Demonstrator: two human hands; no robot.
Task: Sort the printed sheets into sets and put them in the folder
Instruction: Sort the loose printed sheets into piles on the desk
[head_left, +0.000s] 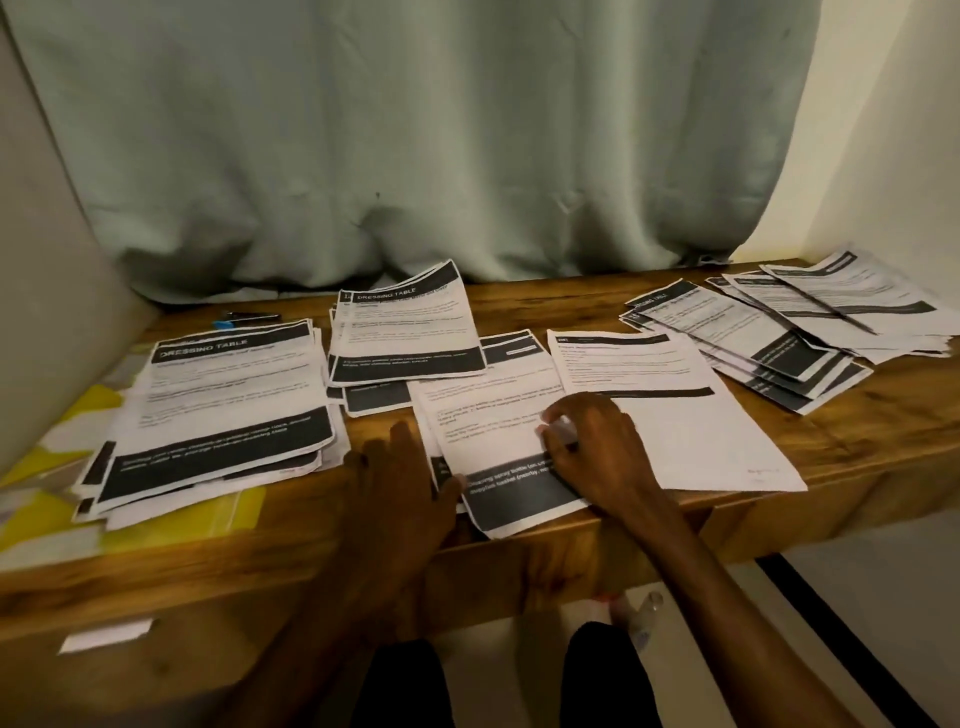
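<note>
Near corner of the middle stack overhanging the front edge of the wooden counter. Bare wood only in narrow strips between piles, in a band along the back, and in a small patch around the left hand. Open floor below the counter's right end.

Five groups across the counter: a thick left stack headed "DRESSING TABLE", lying on a yellow folder at the left end; a smaller rear stack with the same heading, just behind and to the right; the middle stack at the front; a single sheet just right of it, the seam between them hidden by the right hand; fanned sheets spread over the right end, a pen lying across the farthest ones. Dark pen-like object at the back left, too small to identify. Pale green curtain bunched on the counter's back edge, beige panel at left, cream wall at right. White label on the counter's front face.

Left hand flat and open, fingers straight, on bare wood against the middle stack's left edge, thumb touching the paper; outline blurred. Right hand atop the middle stack, fingers curled, pinching the right edge of the top sheet.
</note>
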